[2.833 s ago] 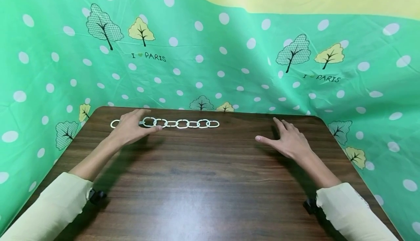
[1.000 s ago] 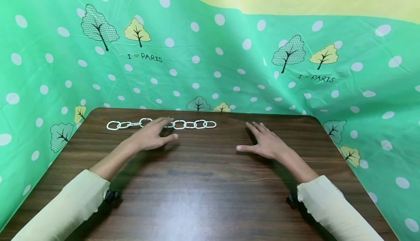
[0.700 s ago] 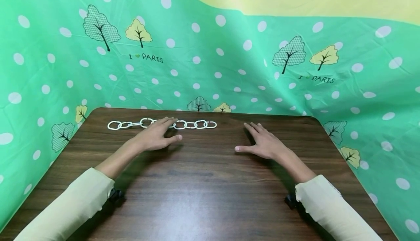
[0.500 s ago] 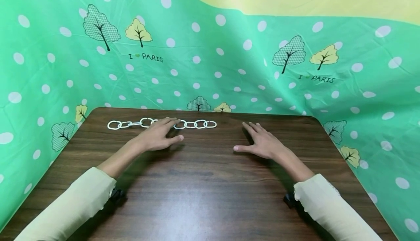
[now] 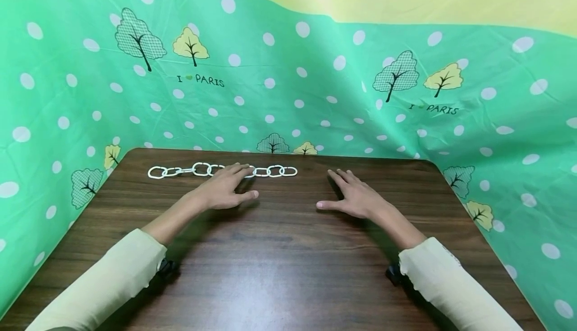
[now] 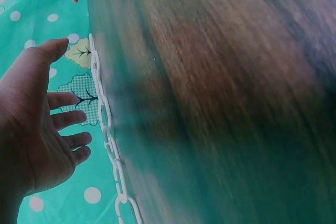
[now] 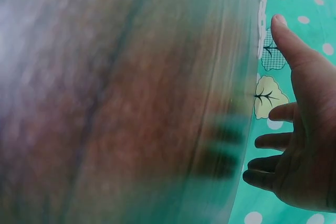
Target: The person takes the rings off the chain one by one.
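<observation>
A chain of white oval links (image 5: pixel 200 169) lies in a line along the far left part of the brown wooden table (image 5: pixel 288 251). Over its middle my left hand (image 5: pixel 223 191) hovers with fingers spread and holds nothing, hiding a few links in the head view. In the left wrist view the chain (image 6: pixel 107 124) runs past the fingertips, apart from them. To the right of the chain's end is my right hand (image 5: pixel 358 197), fingers extended and thumb out, also holding nothing. The right wrist view shows only a short stretch of chain (image 7: pixel 261 19) near the top.
A green dotted cloth (image 5: pixel 270 70) printed with trees hangs behind the table and down both sides. Each wrist carries a small black device under the sleeve cuff, such as the left device (image 5: pixel 169 267) and the right device (image 5: pixel 393 274).
My left hand has moved right along the chain, from near its left end to its middle. My right hand has moved left, towards the chain's right end. The chain lies where it was.
</observation>
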